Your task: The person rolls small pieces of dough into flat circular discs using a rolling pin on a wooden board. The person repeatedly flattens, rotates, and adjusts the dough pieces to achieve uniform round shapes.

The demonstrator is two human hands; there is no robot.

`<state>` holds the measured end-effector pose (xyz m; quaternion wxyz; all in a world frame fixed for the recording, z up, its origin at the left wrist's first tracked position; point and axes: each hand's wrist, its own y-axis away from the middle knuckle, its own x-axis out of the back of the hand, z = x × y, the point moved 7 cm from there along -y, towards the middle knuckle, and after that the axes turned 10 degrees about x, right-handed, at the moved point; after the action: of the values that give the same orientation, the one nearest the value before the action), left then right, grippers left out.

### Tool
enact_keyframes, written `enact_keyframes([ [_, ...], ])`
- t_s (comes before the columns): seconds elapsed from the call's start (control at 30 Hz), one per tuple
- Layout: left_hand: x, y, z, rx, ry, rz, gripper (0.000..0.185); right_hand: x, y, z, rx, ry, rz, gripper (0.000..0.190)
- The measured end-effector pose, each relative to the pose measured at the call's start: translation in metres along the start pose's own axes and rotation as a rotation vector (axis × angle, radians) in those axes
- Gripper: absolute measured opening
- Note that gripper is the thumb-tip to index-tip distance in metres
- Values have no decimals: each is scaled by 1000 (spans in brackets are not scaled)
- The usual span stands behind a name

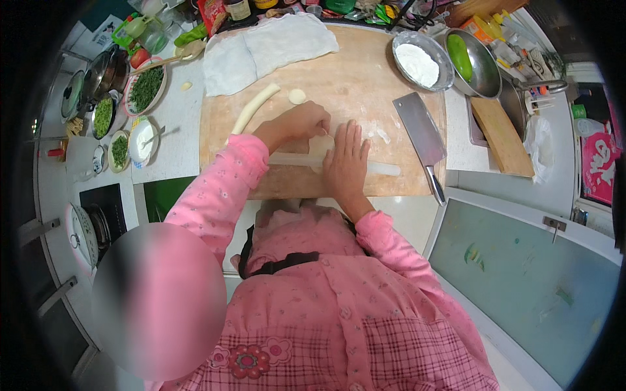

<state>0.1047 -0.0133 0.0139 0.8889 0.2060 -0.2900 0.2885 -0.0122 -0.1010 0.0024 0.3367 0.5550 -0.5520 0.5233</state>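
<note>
On a floured wooden board, my left hand pinches the far edge of a thin dough round. My right hand lies flat, fingers stretched forward, over a pale rolling pin. The pin runs crosswise over the near part of the round; my right palm hides some of both. Left of my hands a dough rope is partly covered by my left forearm. A small flattened dough piece sits just beyond my left hand.
A cleaver lies at the board's right, its handle past the near edge. Behind it stands a bowl of flour. White cloth covers the back left. Bowls of chopped greens stand left. An open cabinet door juts out at right.
</note>
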Motion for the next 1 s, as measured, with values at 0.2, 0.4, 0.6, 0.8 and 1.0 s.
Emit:
enact_keyframes([
  [0.2, 5, -5, 6, 91, -62, -24, 9, 4, -61, 26, 3, 102, 110, 69],
  [0.4, -3, -11, -7, 27, 51, -71, 11, 12, -17, 1, -6, -22, 6, 66],
  [0.6, -13, -5, -5, 0, 0, -38, 16, 13, 12, -8, 42, -23, -63, 68],
  [0.8, -11, -15, -6, 23, -69, -45, 20, 16, -54, 18, -28, 23, 24, 66],
  [1.0, -18, -5, -3, -67, 27, -14, 17, 24, 53, -29, -82, -82, -87, 63],
])
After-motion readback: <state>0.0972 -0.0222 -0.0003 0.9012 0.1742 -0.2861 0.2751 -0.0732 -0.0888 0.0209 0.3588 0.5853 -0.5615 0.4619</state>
